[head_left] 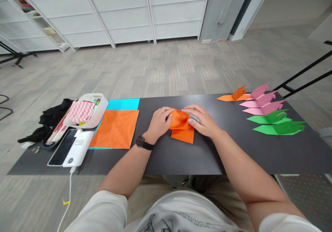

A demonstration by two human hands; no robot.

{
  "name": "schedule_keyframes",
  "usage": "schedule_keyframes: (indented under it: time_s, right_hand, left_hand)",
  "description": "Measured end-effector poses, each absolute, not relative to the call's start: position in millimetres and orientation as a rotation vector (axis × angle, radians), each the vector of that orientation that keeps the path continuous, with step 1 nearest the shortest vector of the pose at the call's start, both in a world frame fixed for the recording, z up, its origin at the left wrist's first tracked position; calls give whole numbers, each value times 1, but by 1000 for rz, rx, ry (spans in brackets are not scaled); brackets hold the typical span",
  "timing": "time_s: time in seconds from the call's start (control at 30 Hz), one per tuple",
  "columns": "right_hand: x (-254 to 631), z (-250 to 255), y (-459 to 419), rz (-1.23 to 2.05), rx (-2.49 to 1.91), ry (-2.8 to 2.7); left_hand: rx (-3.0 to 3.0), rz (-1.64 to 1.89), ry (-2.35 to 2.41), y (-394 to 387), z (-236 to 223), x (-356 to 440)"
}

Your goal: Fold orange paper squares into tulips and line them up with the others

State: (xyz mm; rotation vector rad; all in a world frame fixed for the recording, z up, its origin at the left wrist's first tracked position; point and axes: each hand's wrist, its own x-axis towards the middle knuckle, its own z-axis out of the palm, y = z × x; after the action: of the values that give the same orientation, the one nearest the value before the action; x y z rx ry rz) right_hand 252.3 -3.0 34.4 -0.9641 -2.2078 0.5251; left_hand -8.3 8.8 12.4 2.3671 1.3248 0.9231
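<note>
Sitting far left of the left hand point(160, 122), a white box point(102, 110) holds small things point(81, 111), maybe to stay tidy. Closer, flat orange paper point(116, 130) lies on that side too, likely for easy reach. The left hand pinches the folded orange paper point(179, 120), perhaps to keep it still. The right hand point(203, 120) curls at its other edge, over a grey thing point(194, 118); I can't tell if it grips. Well right of both, paper birds point(255, 103) make a row, probably safe from bumps.

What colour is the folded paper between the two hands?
The folded paper is orange; it shows in the head view.
</note>
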Motion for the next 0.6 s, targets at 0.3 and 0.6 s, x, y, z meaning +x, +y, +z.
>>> schedule_keyframes:
  time_s: [0.3, 0.6]
  right_hand:
    - [245, 33, -9, 338, -946, -2360]
    - [251, 32, -4, 278, -1007, -2329]
  left_hand:
    - [2348, 894, 1532, 11, 3, -12]
    - [2488, 892, 1470, 6, 6, -13]
